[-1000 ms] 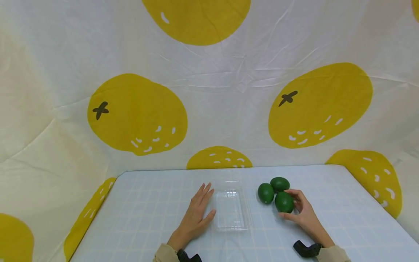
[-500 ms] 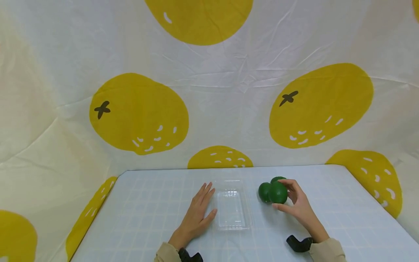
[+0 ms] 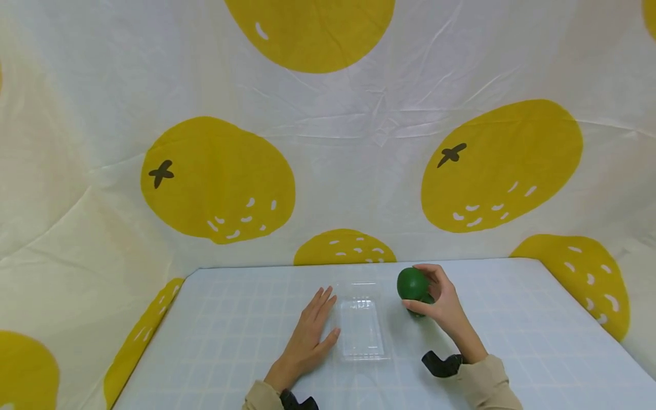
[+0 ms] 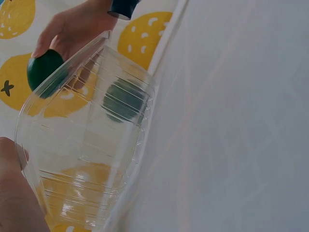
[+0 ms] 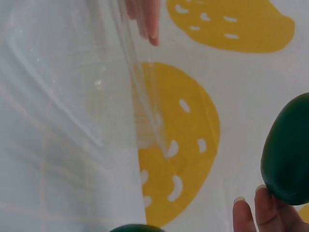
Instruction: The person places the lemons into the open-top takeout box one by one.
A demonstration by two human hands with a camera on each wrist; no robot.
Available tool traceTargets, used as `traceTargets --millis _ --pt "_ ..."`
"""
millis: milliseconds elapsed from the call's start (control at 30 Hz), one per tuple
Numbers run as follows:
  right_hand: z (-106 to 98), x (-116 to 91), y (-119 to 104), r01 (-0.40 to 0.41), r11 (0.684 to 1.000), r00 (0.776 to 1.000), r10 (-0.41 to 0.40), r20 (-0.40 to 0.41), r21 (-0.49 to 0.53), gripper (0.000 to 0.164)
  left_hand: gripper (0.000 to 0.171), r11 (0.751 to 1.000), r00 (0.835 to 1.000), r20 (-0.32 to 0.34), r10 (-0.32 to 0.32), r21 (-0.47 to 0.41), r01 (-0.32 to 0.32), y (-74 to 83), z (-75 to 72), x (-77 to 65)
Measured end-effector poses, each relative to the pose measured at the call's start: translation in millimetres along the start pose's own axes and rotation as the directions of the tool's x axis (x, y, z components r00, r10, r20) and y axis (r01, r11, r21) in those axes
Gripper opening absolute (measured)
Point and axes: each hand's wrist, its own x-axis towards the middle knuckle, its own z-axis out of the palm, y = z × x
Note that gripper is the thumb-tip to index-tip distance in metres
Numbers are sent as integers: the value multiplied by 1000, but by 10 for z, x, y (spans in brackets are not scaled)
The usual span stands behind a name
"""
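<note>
1. Watching remotely, I see my left hand (image 3: 307, 337), straight-fingered, just left of the clear container (image 3: 361, 333), likely steadying it.
2. My right hand (image 3: 443, 298) pinches a green fruit (image 3: 411, 283) right of the container, presumably for security.

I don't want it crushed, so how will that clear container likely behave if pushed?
The clear container looks thin-walled, so it is probably light and may flex. Ridges on its walls might stiffen it slightly. It looks low and broad, so it would likely slide across the table rather than tip.
</note>
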Motion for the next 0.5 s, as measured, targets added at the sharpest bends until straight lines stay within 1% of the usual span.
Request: traceTargets --millis 133,267,367,500 --pt "115 59 -74 -50 999 999 50 9 8 68 61 1000 1000 4 -1 3 1 6 7 -7" --pt "256 123 -144 -98 995 995 98 14 12 68 61 1000 1000 -13 11 -5 -11 10 6 -3" --pt "380 172 -212 -138 990 990 138 11 -18 68 60 1000 999 -28 23 -12 -24 13 1 7" --pt "560 218 -323 -202 975 979 204 7 -97 71 61 999 999 -26 29 -20 -29 19 3 16"
